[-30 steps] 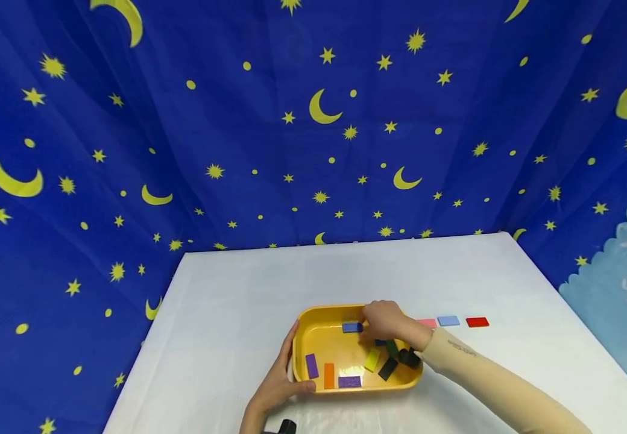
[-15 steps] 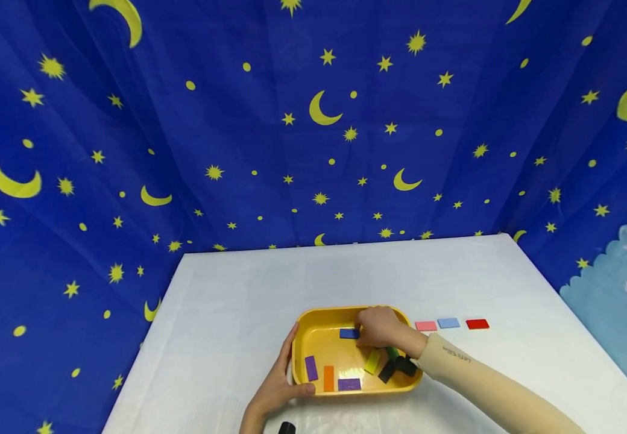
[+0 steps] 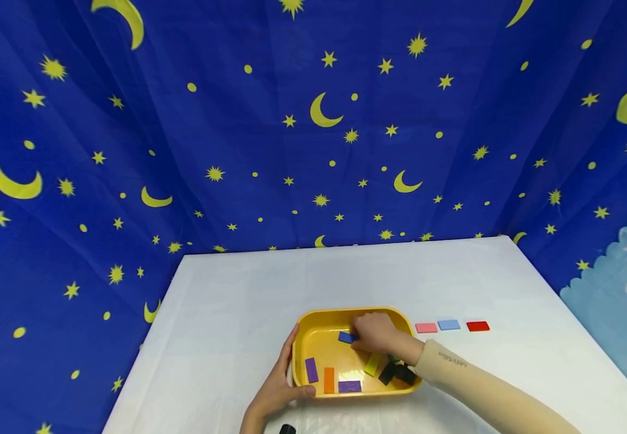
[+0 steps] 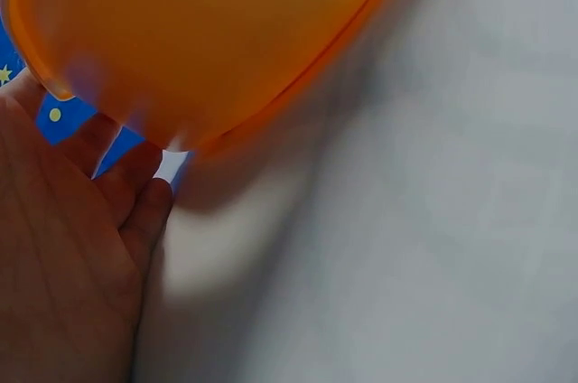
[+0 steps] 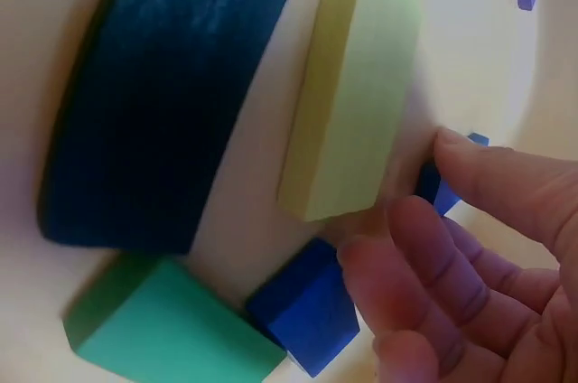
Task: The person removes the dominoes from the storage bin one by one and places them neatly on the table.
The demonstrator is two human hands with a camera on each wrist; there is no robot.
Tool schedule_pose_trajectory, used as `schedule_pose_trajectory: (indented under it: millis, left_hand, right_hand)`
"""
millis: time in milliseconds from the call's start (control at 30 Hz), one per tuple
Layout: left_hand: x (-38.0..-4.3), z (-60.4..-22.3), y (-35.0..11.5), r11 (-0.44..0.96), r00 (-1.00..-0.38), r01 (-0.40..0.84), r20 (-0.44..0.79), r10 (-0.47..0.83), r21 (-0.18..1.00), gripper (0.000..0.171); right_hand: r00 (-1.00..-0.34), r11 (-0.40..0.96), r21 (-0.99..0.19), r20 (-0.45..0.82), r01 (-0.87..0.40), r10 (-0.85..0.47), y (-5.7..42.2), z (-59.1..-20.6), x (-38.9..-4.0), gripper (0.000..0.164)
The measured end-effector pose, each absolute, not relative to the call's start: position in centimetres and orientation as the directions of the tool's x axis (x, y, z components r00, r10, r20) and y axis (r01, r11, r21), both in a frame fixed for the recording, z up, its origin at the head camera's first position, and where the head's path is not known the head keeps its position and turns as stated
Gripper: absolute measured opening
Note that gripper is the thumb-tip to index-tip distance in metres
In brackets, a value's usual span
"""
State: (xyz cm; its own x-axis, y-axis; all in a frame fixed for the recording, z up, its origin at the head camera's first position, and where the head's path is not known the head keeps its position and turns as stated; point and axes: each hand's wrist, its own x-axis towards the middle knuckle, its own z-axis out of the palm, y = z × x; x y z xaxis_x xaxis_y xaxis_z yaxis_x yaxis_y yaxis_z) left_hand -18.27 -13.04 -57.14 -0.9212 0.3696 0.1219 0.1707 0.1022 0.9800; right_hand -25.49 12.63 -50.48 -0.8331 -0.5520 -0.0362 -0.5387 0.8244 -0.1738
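A yellow plastic tray [image 3: 327, 346] holds several small coloured blocks. My left hand [image 3: 278, 386] grips its left side, thumb at the near corner and fingers along the outer wall; in the left wrist view the tray's underside [image 4: 208, 40] fills the top. Inside the tray's far right part, my right hand [image 3: 375, 331] pinches a blue block [image 3: 347, 337] between thumb and fingers. Close by in the right wrist view lie a yellow block [image 5: 361, 103], a green block [image 5: 176, 324], a second blue block [image 5: 307, 306] and a large dark block [image 5: 172, 103].
Purple [image 3: 311, 370], orange [image 3: 328, 380] and purple [image 3: 349, 386] blocks lie along the tray's near left. Black blocks [image 3: 404, 374] sit at its near right. On the white table [image 3: 237, 301], pink [image 3: 426, 328], light blue [image 3: 448, 325] and red [image 3: 478, 326] blocks form a row right of the tray.
My right hand has shifted left and a little nearer inside the tray. The blue block at its fingertips has moved slightly nearer and turned askew. My left hand keeps its place on the tray.
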Motion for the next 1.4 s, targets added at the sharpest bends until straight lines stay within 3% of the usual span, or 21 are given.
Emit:
schedule_pose_trajectory:
  millis: [400, 933, 1400]
  left_hand:
    - [-18.4, -57.1, -13.0, 0.118, -0.925, 0.147, 0.095, 0.368, 0.982, 0.119]
    - [-18.2, -57.3, -12.9, 0.120, -0.924, 0.153, 0.098, 0.371, 0.981, 0.118]
    - [-18.2, -57.1, -12.9, 0.118, -0.930, 0.140, 0.090, 0.356, 0.983, 0.118]
  right_hand:
    - [-0.814, 0.784, -0.276, -0.011, -0.555, -0.580, 13.2, -51.3, -25.8, 0.023]
    - [-0.852, 0.835, -0.312, -0.121, -0.454, -0.509, 13.2, -51.1, -25.4, 0.021]
    - [-0.836, 0.778, -0.374, -0.012, -0.505, -0.549, 13.5, -49.8, -25.4, 0.025]
